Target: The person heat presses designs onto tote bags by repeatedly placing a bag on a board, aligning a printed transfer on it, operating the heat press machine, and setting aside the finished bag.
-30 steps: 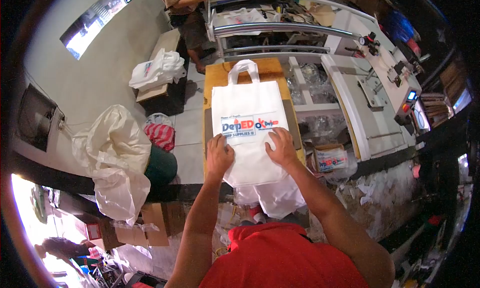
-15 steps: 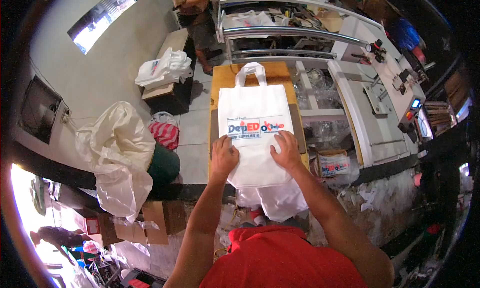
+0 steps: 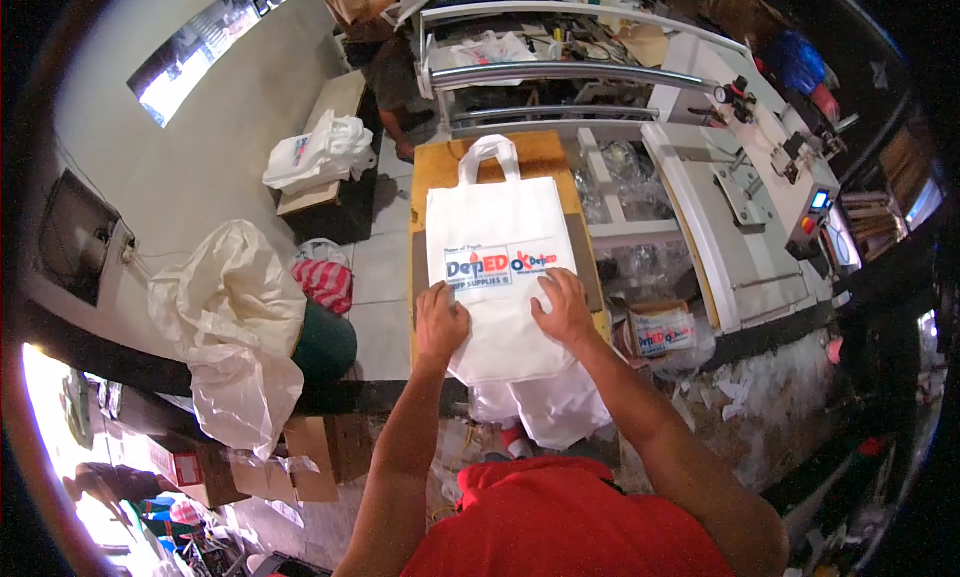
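Note:
A white cloth bag (image 3: 500, 217) with red and blue print lies flat on a yellow-brown board (image 3: 433, 162), its loop handle pointing away from me. On the bag's left edge, beside the print, rests my left hand (image 3: 440, 322), fingers bent and a little apart. My right hand (image 3: 562, 312) lies on the right side of the bag below the print, its thumb spread from the fingers. Neither hand grips anything. More white bags (image 3: 550, 412) hang below the board's near edge.
A pile of printed white bags (image 3: 320, 157) sits on a bench at the left. A large off-white sack (image 3: 235, 297) covers a green bin (image 3: 325, 342). The metal-framed machine (image 3: 685, 227) stands right. Another person (image 3: 375, 37) stands behind, hands on white material.
The view has shifted slightly. Both my hands stay on the bag in nearly the same place. The other person has moved some white material at the back table.

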The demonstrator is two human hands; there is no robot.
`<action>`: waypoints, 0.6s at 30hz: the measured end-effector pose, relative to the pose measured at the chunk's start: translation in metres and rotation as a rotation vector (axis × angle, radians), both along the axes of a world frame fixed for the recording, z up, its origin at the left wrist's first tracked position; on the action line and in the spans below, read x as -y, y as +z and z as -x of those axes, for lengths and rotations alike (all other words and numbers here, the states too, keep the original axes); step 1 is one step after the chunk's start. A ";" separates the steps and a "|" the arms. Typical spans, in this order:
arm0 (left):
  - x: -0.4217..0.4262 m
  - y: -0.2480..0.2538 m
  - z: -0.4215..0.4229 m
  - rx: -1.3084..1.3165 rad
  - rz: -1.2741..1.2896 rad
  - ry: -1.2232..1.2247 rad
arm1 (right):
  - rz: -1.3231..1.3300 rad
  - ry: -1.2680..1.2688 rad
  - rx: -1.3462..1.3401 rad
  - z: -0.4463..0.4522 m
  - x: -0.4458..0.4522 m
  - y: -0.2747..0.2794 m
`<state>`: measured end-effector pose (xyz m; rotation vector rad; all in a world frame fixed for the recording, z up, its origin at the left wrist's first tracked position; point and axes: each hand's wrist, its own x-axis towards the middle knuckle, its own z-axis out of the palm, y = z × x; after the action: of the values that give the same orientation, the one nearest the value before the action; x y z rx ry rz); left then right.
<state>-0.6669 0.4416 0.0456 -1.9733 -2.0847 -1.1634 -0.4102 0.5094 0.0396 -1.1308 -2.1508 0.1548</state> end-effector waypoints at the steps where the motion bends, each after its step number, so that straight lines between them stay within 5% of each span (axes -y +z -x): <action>1: 0.001 0.002 -0.001 -0.005 0.006 0.001 | -0.001 0.001 0.009 0.000 0.000 0.000; 9: 0.002 -0.001 0.007 0.061 -0.024 0.007 | 0.040 -0.010 -0.059 0.003 0.002 0.013; 12: 0.011 0.003 0.017 0.205 -0.128 0.025 | 0.044 -0.029 -0.121 0.002 0.001 0.020; 14: 0.023 0.006 0.024 0.538 -0.076 0.241 | 0.039 -0.025 -0.171 -0.002 -0.003 0.029; 16: 0.031 -0.014 0.035 0.525 -0.172 0.263 | -0.079 -0.053 -0.163 -0.013 -0.007 0.049; 18: 0.039 -0.017 0.039 0.591 0.120 0.291 | -0.101 -0.052 -0.145 -0.025 -0.007 0.061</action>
<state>-0.7063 0.4024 0.0287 -1.3937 -2.6446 -1.7393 -0.3850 0.5168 0.1002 -1.0827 -1.9772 0.1001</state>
